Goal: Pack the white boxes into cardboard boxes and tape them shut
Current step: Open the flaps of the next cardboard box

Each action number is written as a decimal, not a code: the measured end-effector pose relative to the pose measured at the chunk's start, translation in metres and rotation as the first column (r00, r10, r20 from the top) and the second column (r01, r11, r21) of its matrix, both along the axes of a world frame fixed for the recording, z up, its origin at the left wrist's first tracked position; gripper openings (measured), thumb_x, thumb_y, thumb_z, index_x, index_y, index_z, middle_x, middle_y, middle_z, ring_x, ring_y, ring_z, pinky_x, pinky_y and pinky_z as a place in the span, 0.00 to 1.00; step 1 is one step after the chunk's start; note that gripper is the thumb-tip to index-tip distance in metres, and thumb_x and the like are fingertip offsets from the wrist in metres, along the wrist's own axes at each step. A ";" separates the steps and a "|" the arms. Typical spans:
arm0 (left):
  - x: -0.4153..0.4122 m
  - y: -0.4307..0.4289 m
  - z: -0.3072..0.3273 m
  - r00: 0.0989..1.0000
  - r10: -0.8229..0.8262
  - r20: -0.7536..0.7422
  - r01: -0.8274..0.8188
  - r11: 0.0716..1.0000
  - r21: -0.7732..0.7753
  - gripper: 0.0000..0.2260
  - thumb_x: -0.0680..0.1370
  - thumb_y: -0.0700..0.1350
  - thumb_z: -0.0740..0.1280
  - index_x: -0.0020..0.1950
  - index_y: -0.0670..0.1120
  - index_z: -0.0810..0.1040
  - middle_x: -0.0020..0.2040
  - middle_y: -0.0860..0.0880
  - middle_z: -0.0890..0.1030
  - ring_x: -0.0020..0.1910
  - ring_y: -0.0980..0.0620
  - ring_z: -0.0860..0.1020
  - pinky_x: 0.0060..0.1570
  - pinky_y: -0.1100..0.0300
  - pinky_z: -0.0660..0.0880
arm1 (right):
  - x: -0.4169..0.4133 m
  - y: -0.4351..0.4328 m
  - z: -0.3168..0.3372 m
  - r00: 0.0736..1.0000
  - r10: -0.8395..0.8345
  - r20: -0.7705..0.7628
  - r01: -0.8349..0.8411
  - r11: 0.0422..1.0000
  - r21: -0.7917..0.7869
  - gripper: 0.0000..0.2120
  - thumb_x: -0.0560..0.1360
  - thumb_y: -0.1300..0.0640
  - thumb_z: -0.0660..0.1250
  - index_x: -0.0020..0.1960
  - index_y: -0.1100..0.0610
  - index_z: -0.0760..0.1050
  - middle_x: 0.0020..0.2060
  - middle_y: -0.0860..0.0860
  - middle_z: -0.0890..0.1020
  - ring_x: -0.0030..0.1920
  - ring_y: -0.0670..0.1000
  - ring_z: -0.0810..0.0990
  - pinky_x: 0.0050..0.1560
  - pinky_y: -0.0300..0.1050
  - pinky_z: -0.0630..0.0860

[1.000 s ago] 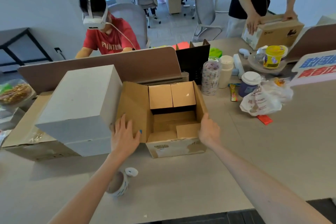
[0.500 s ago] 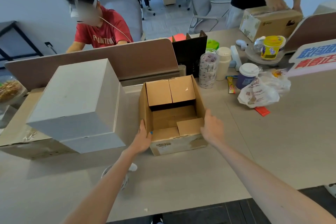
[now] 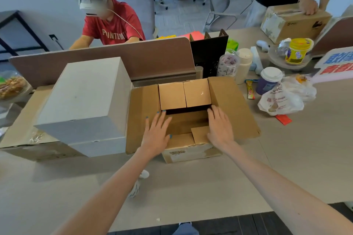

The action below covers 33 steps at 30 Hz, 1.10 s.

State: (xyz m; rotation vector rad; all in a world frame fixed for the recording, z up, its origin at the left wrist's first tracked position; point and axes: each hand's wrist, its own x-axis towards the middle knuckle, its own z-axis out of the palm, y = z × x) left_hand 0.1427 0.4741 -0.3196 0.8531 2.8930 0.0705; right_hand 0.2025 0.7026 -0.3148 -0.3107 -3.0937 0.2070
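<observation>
At frame centre the cardboard box (image 3: 191,118) lies open and unfilled, left hand (image 3: 156,135) and right hand (image 3: 219,128) flat on its flaps, gripping nothing, while 1 white box (image 3: 84,105) waits at left, so packing and taping remain.

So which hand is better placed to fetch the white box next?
Probably the left hand: the white box stands directly beside it, left of the open cardboard box. The right hand would have to cross over.
</observation>
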 end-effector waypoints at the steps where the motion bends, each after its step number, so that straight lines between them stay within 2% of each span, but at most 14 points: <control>1: -0.003 0.004 -0.002 0.996 -0.080 -0.039 0.078 0.995 -0.057 0.27 0.82 0.52 0.56 0.79 0.51 0.50 0.80 0.48 0.47 0.79 0.48 0.44 0.76 0.41 0.43 | -0.006 -0.002 -0.003 0.998 0.058 0.013 -0.058 0.998 0.003 0.36 0.72 0.61 0.70 0.75 0.60 0.58 0.76 0.57 0.59 0.76 0.55 0.56 0.76 0.49 0.57; 4: -0.009 0.015 -0.012 0.968 -0.245 -0.051 0.235 0.961 -0.146 0.22 0.83 0.51 0.53 0.77 0.48 0.60 0.73 0.46 0.69 0.74 0.49 0.64 0.76 0.42 0.42 | -0.023 -0.008 -0.013 0.968 0.181 0.172 -0.176 0.984 -0.039 0.22 0.79 0.58 0.59 0.72 0.60 0.63 0.70 0.56 0.69 0.72 0.54 0.65 0.72 0.48 0.62; 6: -0.012 0.022 -0.015 0.956 -0.290 -0.049 0.270 0.933 -0.239 0.19 0.84 0.51 0.51 0.74 0.46 0.64 0.56 0.46 0.81 0.59 0.48 0.78 0.75 0.43 0.39 | -0.030 -0.009 -0.015 0.935 0.167 0.312 -0.152 0.986 -0.075 0.19 0.83 0.54 0.52 0.71 0.60 0.64 0.67 0.56 0.72 0.68 0.56 0.68 0.71 0.49 0.62; 7: -0.014 0.025 -0.015 0.954 -0.298 -0.036 0.277 0.920 -0.278 0.19 0.84 0.51 0.50 0.73 0.45 0.64 0.48 0.46 0.83 0.52 0.47 0.80 0.75 0.43 0.39 | -0.033 -0.008 -0.013 0.915 0.149 0.375 -0.127 0.989 -0.081 0.19 0.83 0.52 0.50 0.70 0.61 0.65 0.65 0.57 0.74 0.67 0.56 0.70 0.70 0.50 0.63; 9: -0.016 0.033 -0.013 0.959 -0.280 0.044 0.280 0.911 -0.301 0.21 0.85 0.52 0.47 0.75 0.43 0.61 0.43 0.46 0.83 0.48 0.46 0.82 0.76 0.43 0.45 | -0.039 -0.006 -0.009 0.878 0.129 0.462 -0.100 0.991 -0.088 0.19 0.84 0.52 0.48 0.67 0.61 0.67 0.62 0.58 0.76 0.63 0.58 0.73 0.67 0.51 0.64; 12: -0.019 0.047 -0.009 0.948 -0.160 0.275 0.235 0.935 -0.266 0.24 0.85 0.54 0.46 0.77 0.42 0.55 0.56 0.41 0.81 0.56 0.41 0.79 0.68 0.47 0.63 | -0.050 -0.003 -0.006 0.875 0.121 0.468 -0.069 0.989 -0.127 0.17 0.83 0.53 0.50 0.65 0.60 0.70 0.61 0.58 0.76 0.61 0.57 0.75 0.64 0.52 0.67; 14: -0.021 0.049 -0.008 0.933 -0.096 0.346 0.175 0.963 -0.204 0.23 0.84 0.54 0.49 0.75 0.42 0.56 0.60 0.39 0.78 0.57 0.40 0.76 0.60 0.47 0.69 | -0.053 -0.003 0.001 0.905 0.109 0.411 -0.055 0.989 -0.141 0.17 0.83 0.53 0.51 0.64 0.61 0.72 0.61 0.58 0.74 0.60 0.58 0.74 0.62 0.52 0.69; 17: -0.030 0.045 -0.004 0.947 -0.036 0.321 0.043 0.999 -0.016 0.18 0.83 0.52 0.54 0.68 0.42 0.62 0.61 0.39 0.72 0.57 0.41 0.73 0.55 0.48 0.72 | -0.053 -0.001 0.017 0.964 0.100 0.245 -0.060 0.984 -0.166 0.16 0.82 0.54 0.52 0.59 0.61 0.74 0.56 0.57 0.75 0.54 0.59 0.76 0.55 0.52 0.71; 20: -0.032 0.037 0.009 0.986 -0.040 0.161 0.019 0.992 0.128 0.14 0.83 0.49 0.55 0.63 0.42 0.69 0.58 0.43 0.73 0.51 0.45 0.75 0.50 0.49 0.75 | -0.049 0.007 0.037 0.986 0.107 0.132 -0.075 0.972 -0.222 0.15 0.83 0.52 0.53 0.48 0.58 0.74 0.45 0.54 0.77 0.44 0.57 0.77 0.42 0.49 0.73; 22: -0.028 0.030 0.024 0.996 -0.044 0.074 0.026 0.971 0.238 0.12 0.84 0.48 0.55 0.57 0.43 0.73 0.53 0.47 0.75 0.45 0.49 0.76 0.47 0.51 0.76 | -0.043 0.014 0.051 0.987 0.112 0.115 -0.079 0.962 -0.261 0.17 0.83 0.51 0.53 0.39 0.55 0.70 0.36 0.51 0.75 0.36 0.54 0.76 0.33 0.46 0.68; 24: -0.021 0.023 0.042 0.997 -0.035 0.066 0.008 0.931 0.365 0.10 0.83 0.47 0.56 0.53 0.45 0.75 0.48 0.50 0.74 0.41 0.52 0.75 0.43 0.54 0.76 | -0.036 0.019 0.066 0.990 0.115 0.086 -0.090 0.964 -0.251 0.18 0.82 0.52 0.55 0.36 0.55 0.68 0.31 0.51 0.74 0.32 0.52 0.74 0.29 0.43 0.64; 26: -0.012 0.018 0.060 0.994 -0.045 0.100 -0.005 0.891 0.453 0.08 0.83 0.46 0.58 0.47 0.47 0.75 0.43 0.50 0.76 0.39 0.52 0.76 0.40 0.55 0.76 | -0.030 0.023 0.079 0.989 0.137 0.054 -0.120 0.963 -0.243 0.15 0.81 0.52 0.57 0.40 0.58 0.74 0.33 0.52 0.78 0.34 0.53 0.77 0.29 0.43 0.67; 29: 0.004 0.011 0.079 0.970 -0.081 0.228 -0.052 0.850 0.525 0.12 0.82 0.47 0.60 0.43 0.45 0.76 0.37 0.48 0.78 0.35 0.48 0.76 0.37 0.52 0.74 | -0.019 0.028 0.096 0.971 0.211 0.112 -0.165 0.933 -0.321 0.11 0.80 0.50 0.61 0.50 0.55 0.79 0.43 0.50 0.81 0.41 0.50 0.78 0.38 0.44 0.72; 33: 0.022 0.000 0.091 0.887 -0.142 0.440 -0.121 0.847 0.518 0.10 0.81 0.49 0.63 0.44 0.46 0.80 0.40 0.47 0.79 0.42 0.46 0.78 0.43 0.56 0.73 | 0.001 0.025 0.104 0.891 0.352 0.286 -0.200 0.872 -0.447 0.09 0.77 0.52 0.67 0.56 0.53 0.78 0.53 0.50 0.80 0.53 0.49 0.77 0.53 0.45 0.75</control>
